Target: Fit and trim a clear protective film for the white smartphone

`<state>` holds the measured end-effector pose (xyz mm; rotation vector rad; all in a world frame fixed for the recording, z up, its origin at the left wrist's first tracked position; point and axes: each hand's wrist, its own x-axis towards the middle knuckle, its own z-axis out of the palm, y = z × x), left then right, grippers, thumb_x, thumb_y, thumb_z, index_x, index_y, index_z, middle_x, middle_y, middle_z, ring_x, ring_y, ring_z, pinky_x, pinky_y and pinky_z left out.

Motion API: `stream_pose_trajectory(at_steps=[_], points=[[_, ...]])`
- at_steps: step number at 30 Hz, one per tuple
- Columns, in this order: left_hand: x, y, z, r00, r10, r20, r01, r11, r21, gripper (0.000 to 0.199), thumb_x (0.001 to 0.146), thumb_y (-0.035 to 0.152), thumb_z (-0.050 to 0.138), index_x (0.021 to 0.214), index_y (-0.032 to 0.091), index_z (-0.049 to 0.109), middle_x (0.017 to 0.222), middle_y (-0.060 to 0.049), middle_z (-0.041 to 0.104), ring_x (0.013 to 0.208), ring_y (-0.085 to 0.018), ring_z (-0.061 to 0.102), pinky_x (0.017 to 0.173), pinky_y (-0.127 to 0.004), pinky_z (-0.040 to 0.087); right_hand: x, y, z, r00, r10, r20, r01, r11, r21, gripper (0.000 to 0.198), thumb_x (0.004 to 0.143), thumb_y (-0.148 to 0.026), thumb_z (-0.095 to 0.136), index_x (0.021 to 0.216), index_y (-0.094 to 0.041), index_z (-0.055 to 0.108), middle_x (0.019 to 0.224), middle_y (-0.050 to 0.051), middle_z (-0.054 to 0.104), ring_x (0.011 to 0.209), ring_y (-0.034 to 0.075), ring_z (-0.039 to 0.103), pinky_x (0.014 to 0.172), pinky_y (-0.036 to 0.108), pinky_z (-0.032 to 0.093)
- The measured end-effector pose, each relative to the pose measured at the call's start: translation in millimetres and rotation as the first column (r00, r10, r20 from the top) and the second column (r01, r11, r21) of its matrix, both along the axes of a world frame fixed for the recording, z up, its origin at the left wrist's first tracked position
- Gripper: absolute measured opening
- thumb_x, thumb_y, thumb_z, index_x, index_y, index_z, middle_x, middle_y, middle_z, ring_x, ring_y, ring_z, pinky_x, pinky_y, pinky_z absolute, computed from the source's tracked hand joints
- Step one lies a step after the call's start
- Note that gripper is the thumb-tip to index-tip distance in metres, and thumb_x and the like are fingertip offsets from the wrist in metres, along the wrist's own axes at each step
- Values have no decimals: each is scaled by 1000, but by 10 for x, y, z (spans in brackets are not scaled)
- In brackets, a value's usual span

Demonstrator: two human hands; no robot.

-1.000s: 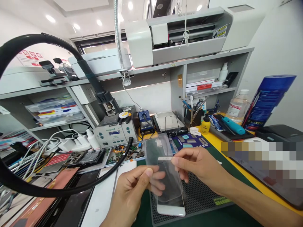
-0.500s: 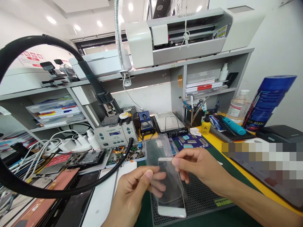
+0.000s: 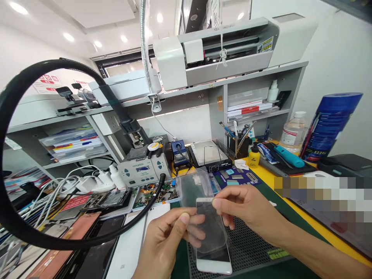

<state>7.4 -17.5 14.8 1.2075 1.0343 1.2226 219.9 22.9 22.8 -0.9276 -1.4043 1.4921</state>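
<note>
A thin, see-through phone case [image 3: 190,190] is in front of me, partly overlapping a white smartphone [image 3: 214,267] with a dark screen. My left hand [image 3: 171,236] pinches the case's left side between thumb and index finger; its other fingers show through the clear plastic. At the phone's upper right corner, the thumb and index finger of my right hand [image 3: 238,205] are pressed together on the case's edge. Whether they also touch the phone I cannot tell. Beneath the phone is a black perforated mat [image 3: 247,244].
On the left, a thick black hose [image 3: 87,244] loops over several phones and tablets. Behind stand a parts tray [image 3: 157,199], a grey control box [image 3: 142,170] and a flat plate device [image 3: 207,153]. A yellow bottle [image 3: 254,157] and a blue roll [image 3: 331,124] are at right.
The whole view has shifted slightly, with the scene sitting a little lower. Both hands, the clear case and the phone keep nearly the same arrangement.
</note>
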Motion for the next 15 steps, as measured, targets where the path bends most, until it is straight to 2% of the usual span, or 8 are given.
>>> stream_pose_trajectory(at_steps=[15], points=[[-8,-2,11,1000,-1,2,1,1000,10,32,85,45,74,97,16,79,94,-12,81,63,-22,73,60,-32,58,6,-8,-28,1000,-4,3,4,1000,4,22,76,-38,86,79,-18,77,61,-1,65,52,12,60,49,22,49]])
